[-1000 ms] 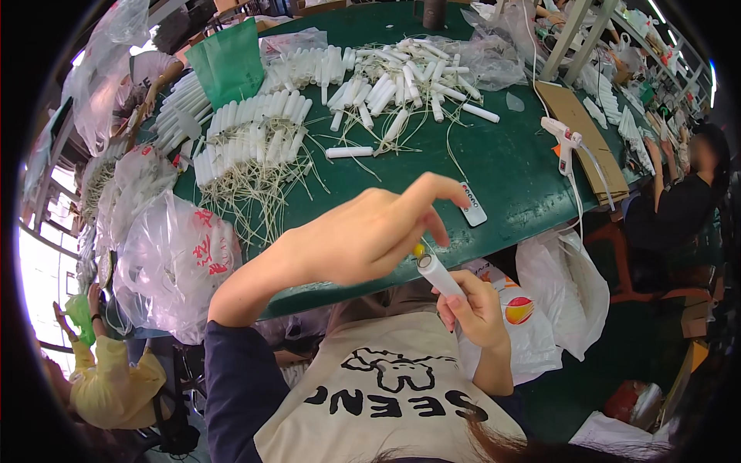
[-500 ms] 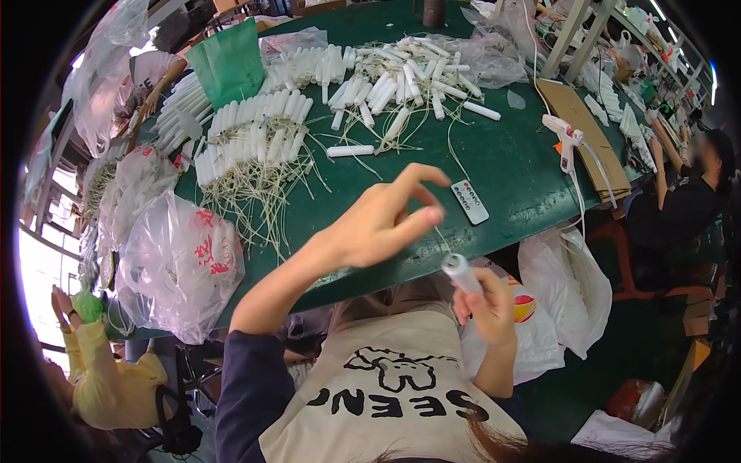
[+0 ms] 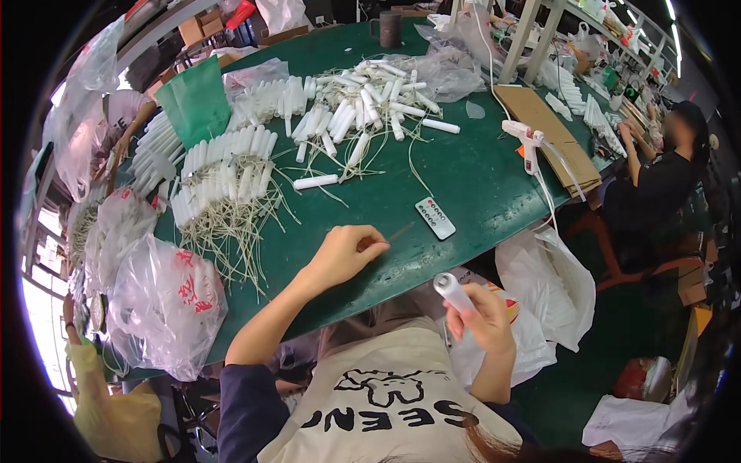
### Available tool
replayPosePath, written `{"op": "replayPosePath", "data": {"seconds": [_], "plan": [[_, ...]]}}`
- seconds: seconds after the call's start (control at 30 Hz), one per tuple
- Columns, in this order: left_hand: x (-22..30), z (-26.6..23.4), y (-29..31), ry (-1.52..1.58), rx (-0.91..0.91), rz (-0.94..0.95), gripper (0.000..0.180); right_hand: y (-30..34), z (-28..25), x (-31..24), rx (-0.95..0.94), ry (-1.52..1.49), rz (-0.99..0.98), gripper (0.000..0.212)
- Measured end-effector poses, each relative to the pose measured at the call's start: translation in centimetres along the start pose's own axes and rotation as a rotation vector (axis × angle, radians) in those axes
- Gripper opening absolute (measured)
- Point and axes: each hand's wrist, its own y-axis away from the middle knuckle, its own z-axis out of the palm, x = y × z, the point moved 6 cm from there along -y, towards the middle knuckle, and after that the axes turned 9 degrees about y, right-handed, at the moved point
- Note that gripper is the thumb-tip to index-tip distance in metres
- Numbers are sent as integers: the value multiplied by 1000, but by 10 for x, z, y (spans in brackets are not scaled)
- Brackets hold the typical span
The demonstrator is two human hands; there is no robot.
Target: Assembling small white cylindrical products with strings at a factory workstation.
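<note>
**While your right hand (image 3: pixel 486 318) is grasping a tube (image 3: pixel 454 293), clutter is crowding the table (image 3: pixel 478 177)**

As that tube is leaning, open end up, in front of the near edge, your left hand (image 3: pixel 349 253) is pinching a thin stick (image 3: pixel 400 232) over the green top. Just beyond the stick, a remote (image 3: pixel 436 218) is lying. Farther back, a heap of tubes (image 3: pixel 363 108) is spreading across the top, and a bundle (image 3: pixel 224 181) is trailing its wires (image 3: pixel 231 247) toward your left forearm (image 3: pixel 266 320). One loose tube (image 3: pixel 316 182) is lying between the heap and your left hand. A clear bag (image 3: pixel 166 305) is bulging over the left edge, crowding the space beside that forearm. To the right, a glue gun (image 3: pixel 527 143) is resting by some cardboard (image 3: pixel 532 106), its cord (image 3: pixel 546 193) hanging toward white bags (image 3: pixel 540 285). A green bag (image 3: pixel 195 100) and a mug (image 3: pixel 390 29) are standing farther off, and a co-worker (image 3: pixel 656 185) is sitting at the right.
</note>
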Motion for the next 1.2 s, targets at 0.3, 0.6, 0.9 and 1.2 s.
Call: {"op": "replayPosePath", "data": {"seconds": [0.3, 0.6, 0.9, 1.2], "plan": [[67, 9, 20, 1271, -497, -454, 31, -15, 9, 23, -7, -42, 77, 28], [62, 25, 25, 1320, -653, -484, 28, -11, 14, 28, -34, 27, 109, 28], [52, 36, 44, 1237, -798, -396, 27, -37, -5, 29, 0, 176, -18, 23], [58, 49, 53, 1066, -857, -369, 23, -117, -53, 73, 540, 1353, 151, 36]]}}
